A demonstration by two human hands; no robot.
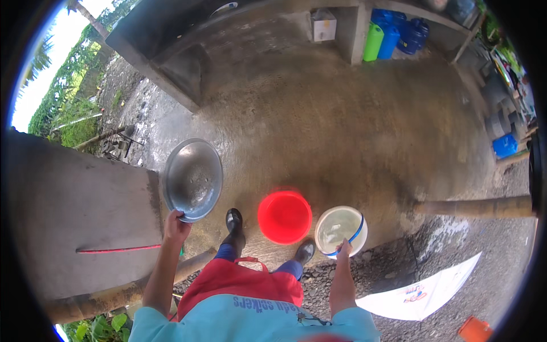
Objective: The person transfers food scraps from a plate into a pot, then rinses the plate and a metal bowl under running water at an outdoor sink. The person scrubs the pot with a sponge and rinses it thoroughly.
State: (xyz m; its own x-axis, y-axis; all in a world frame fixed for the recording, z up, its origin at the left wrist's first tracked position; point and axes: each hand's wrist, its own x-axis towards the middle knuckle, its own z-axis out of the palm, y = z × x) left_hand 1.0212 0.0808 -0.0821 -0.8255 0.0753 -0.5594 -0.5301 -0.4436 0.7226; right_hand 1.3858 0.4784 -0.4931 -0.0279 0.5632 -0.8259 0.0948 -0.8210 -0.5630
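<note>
The silver metal basin (194, 174) hangs to the left, its near rim gripped in the left hand (178, 226). The right hand (344, 247), well apart, is closed on the blue handle (358, 229) of the white bucket (362, 237); whether the bucket touches the ground is unclear. Between them stands the red tub (285, 216), just beside the boots (234, 221). The basin's left edge is near a concrete slab (85, 199). Ahead, open concrete floor (319, 125) reaches toward green (373, 43) and blue containers (388, 43).

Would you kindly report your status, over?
Left grip holding metal basin by rim. Right grip holding white bucket by blue handle. Red tub on floor by boots.
</note>
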